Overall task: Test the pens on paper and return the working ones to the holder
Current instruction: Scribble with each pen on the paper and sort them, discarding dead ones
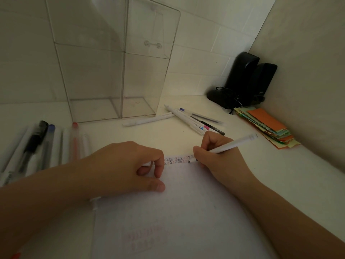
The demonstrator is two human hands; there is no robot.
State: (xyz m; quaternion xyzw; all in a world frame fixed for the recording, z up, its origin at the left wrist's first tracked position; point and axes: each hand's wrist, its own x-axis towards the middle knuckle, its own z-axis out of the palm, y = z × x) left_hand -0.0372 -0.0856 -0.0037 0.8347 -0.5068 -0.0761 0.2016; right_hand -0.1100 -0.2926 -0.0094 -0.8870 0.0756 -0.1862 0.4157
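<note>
A white sheet of paper (177,212) lies in front of me, with rows of small marks along its top edge. My right hand (218,156) grips a white pen (233,144), its dark tip touching the paper beside those marks. My left hand (128,165) rests on the paper's upper left part, fingers curled, holding it down. The clear plastic holder (115,71) stands at the back with nothing inside. A row of pens (43,146) lies at the left. Several more pens (192,120) lie in a loose pile behind the paper.
Two black speakers (248,79) and a black cable fill the back right corner. A stack of coloured paper slips (268,126) lies along the right wall. White tiled walls close off the back and right of the white desk (280,174).
</note>
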